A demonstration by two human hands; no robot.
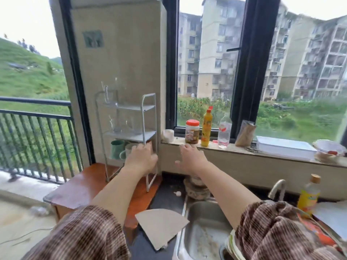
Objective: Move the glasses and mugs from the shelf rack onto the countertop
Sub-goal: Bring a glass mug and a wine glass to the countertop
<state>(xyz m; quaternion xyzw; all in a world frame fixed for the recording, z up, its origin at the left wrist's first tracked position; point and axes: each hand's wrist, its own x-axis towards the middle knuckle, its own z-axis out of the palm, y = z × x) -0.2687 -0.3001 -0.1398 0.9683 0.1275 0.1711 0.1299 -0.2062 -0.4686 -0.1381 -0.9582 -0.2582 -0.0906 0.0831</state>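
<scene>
A white metal shelf rack (149,102) stands on a brown wooden surface (82,186) against the wall. Clear glasses sit on its top shelf (110,94) and its middle shelf (131,124). On the bottom level stand a green mug (117,149) and a pale mug (129,147) beside it. My left hand (141,159) reaches into the bottom level, fingers by the pale mug and the rack's front post; whether it grips anything I cannot tell. My right hand (191,157) hovers open, to the right of the rack, below the window sill.
The sill holds a jar (192,131), a yellow bottle (206,126), a clear bottle (224,129), a white tray (285,147) and a bowl (329,151). A steel sink (206,235) with a tap (277,188) lies below right. Stacked bowls (196,188) and a cardboard piece (161,226) rest on the dark countertop (167,199).
</scene>
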